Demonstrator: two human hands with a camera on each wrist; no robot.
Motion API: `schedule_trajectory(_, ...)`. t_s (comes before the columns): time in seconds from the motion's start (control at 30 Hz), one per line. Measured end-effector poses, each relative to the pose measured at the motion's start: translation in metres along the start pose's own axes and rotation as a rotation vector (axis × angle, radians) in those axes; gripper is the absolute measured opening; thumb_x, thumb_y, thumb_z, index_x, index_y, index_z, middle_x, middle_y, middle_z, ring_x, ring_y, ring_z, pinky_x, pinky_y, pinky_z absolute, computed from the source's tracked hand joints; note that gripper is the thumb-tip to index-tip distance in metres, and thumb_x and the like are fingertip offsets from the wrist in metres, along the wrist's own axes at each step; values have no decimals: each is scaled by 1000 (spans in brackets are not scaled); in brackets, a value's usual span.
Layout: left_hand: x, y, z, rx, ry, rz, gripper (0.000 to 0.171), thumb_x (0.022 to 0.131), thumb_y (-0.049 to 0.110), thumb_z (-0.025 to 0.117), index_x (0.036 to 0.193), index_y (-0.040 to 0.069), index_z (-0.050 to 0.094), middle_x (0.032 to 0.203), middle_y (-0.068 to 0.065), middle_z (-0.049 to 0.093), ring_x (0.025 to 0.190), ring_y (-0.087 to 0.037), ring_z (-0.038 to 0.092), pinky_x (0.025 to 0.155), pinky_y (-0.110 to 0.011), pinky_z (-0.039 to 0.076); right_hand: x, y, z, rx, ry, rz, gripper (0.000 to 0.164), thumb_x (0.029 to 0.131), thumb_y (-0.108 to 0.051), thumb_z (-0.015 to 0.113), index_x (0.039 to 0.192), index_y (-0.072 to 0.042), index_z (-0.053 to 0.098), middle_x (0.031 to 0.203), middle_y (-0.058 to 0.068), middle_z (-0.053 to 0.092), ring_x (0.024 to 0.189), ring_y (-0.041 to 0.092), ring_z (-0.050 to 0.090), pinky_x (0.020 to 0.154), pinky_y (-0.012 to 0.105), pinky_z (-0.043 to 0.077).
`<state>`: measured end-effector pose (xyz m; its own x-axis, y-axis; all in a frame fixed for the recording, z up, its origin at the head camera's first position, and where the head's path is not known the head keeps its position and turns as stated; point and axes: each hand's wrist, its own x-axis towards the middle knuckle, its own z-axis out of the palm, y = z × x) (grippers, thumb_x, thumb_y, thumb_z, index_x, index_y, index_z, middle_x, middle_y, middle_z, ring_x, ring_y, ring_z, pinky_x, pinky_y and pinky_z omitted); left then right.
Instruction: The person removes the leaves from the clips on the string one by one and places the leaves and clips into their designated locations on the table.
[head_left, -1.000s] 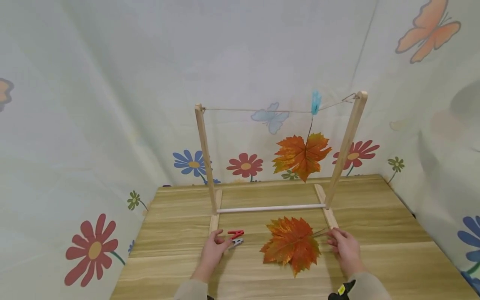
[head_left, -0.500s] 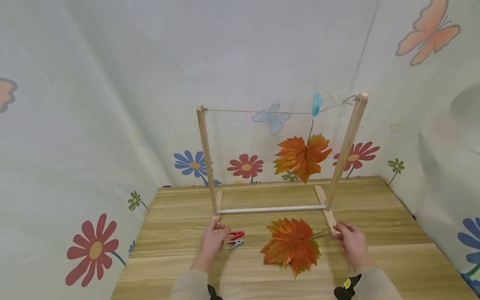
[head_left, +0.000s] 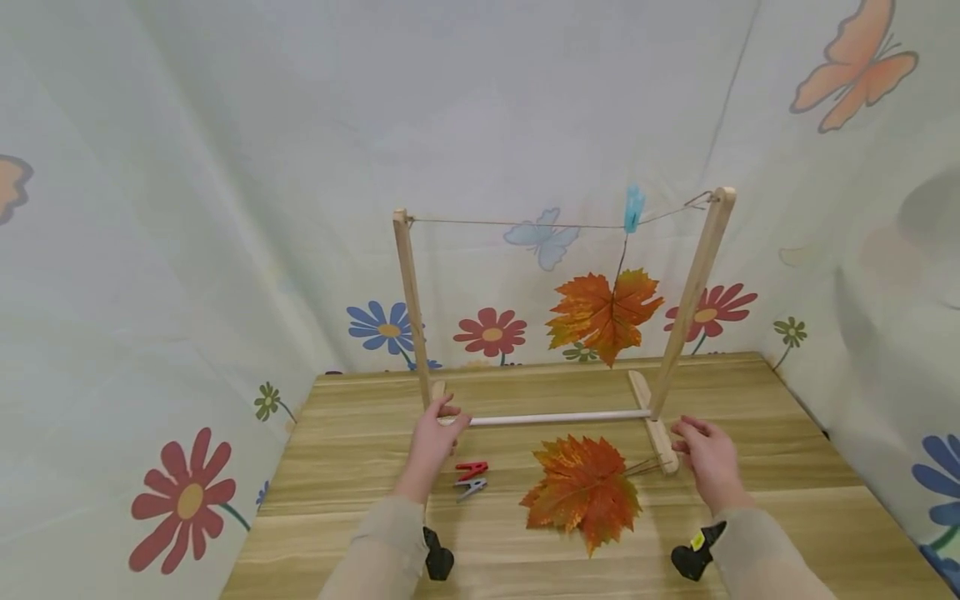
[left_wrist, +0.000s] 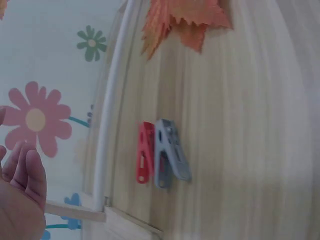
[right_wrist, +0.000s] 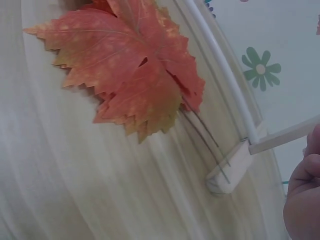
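My left hand (head_left: 435, 433) is over the left end of the white rod (head_left: 558, 417) of a wooden frame, fingers loosely bent with nothing between them. A red clothespin (head_left: 472, 470) and a grey clothespin (left_wrist: 170, 152) lie side by side on the table below it. Orange-red maple-like leaves (head_left: 585, 492) lie stacked in front of the rod. Two stems (right_wrist: 202, 132) reach over the frame's right foot (head_left: 662, 446). My right hand (head_left: 707, 458) hovers just right of that foot, fingers loosely bent and holding nothing.
A string (head_left: 517, 222) spans the two wooden posts (head_left: 693, 300). A blue clothespin (head_left: 633, 209) on it holds another leaf (head_left: 606, 315) by its stem. Behind the wooden table (head_left: 337, 500) hangs a curtain (head_left: 480, 108) printed with flowers and butterflies.
My left hand has moved forward, away from the clothespins, to the rod's left end. My right hand has shifted right and slightly forward, off the leaf stems. Leaves and clothespins stay put.
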<state>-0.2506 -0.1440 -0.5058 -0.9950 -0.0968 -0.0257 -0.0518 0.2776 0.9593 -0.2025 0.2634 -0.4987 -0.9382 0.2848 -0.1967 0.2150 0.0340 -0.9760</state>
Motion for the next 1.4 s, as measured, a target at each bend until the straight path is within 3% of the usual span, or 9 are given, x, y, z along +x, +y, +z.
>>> schedule_trajectory(0.23, 11, 22, 4, 36, 7, 54, 59, 85, 26, 69, 138, 14, 46, 115, -8, 58, 53, -13, 50, 46, -26, 43, 7, -17, 3, 33, 11, -29, 52, 97, -26, 50, 137, 5, 37, 84, -16, 59, 69, 2, 58, 56, 17, 45)
schedule_trajectory(0.4, 18, 36, 7, 41, -2, 85, 59, 84, 24, 69, 138, 13, 46, 116, -10, 59, 51, -13, 49, 46, -26, 44, 9, -30, 3, 4, 11, -56, 50, 97, -27, 50, 135, 4, 39, 88, -13, 59, 72, 4, 59, 58, 18, 46)
schedule_trajectory(0.77, 34, 78, 10, 7, -20, 147, 58, 84, 27, 69, 137, 21, 47, 117, -6, 57, 51, -13, 48, 47, -26, 45, 13, -62, 4, -19, 0, -126, 54, 96, -32, 52, 135, 4, 39, 90, -14, 58, 72, 4, 59, 58, 17, 46)
schedule_trajectory(1.03, 34, 107, 12, 99, -48, 193, 60, 84, 36, 69, 137, 21, 46, 119, -1, 57, 54, -16, 51, 53, -30, 49, 13, -80, 3, -18, 1, -195, 50, 96, -22, 54, 133, 8, 40, 92, -11, 59, 67, 3, 58, 54, 16, 45)
schedule_trajectory(1.17, 33, 122, 15, 72, -66, 211, 58, 84, 36, 69, 136, 24, 48, 122, -2, 56, 78, -18, 58, 60, -34, 52, 13, -89, 4, -41, 14, -226, 50, 95, -24, 54, 131, 8, 42, 96, -6, 61, 66, 2, 58, 55, 16, 45)
schedule_trajectory(1.27, 32, 132, 16, 14, -92, 220, 55, 85, 34, 68, 135, 26, 48, 121, -1, 57, 100, -20, 55, 63, -35, 52, 13, -96, 6, -45, 30, -227, 47, 95, -24, 55, 129, 7, 45, 104, 5, 61, 66, 5, 59, 55, 18, 45)
schedule_trajectory(1.4, 31, 145, 18, -48, -95, 247, 52, 86, 30, 67, 135, 25, 48, 118, 2, 58, 106, -20, 54, 65, -32, 51, 13, -106, 8, -62, 27, -232, 48, 95, -27, 54, 130, 4, 45, 111, 12, 58, 69, 7, 59, 56, 17, 45)
